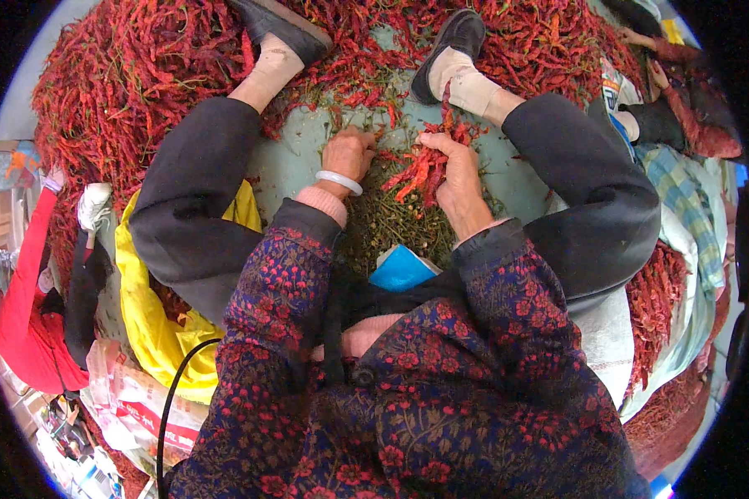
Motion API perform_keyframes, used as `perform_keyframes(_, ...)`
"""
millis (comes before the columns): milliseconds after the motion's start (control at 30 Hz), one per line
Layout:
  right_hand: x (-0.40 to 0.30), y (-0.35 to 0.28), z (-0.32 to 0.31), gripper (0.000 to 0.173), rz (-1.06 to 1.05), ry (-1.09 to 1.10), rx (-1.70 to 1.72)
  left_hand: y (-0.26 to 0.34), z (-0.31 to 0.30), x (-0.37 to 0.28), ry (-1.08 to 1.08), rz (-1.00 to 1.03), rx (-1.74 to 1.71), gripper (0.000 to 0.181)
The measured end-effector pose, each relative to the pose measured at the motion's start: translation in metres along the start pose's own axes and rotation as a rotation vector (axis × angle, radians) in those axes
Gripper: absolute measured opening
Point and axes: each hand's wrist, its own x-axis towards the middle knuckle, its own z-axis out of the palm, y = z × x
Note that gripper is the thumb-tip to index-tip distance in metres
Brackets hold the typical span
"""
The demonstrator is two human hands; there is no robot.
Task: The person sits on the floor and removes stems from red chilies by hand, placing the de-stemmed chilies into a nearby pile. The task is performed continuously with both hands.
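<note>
Between my legs, my right hand is closed around a bunch of dried red chili peppers, whose tips hang out on both sides. To its left my left hand, with a pale bangle at the wrist, is bent over the floor by a few peppers and bits of stem; its fingertips are turned away, so whether it pinches anything cannot be told. Under and in front of both hands lies a heap of loose green-brown pepper stems. A blue packet or cloth rests at its near edge.
A large pile of dried red chilies spreads beyond my shoes. A yellow sack lies at left, a white sack of chilies at right. One person in red sits at far left; another person's arms show at upper right. A black cable curves at lower left.
</note>
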Motion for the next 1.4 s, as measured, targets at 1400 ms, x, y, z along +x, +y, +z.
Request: perform_keyframes(1400,-0.002,-0.001,-0.005,0.015,0.022,0.002,0.016,0.005,-0.046,0.003,0.045,-0.405,-1.151,0.008)
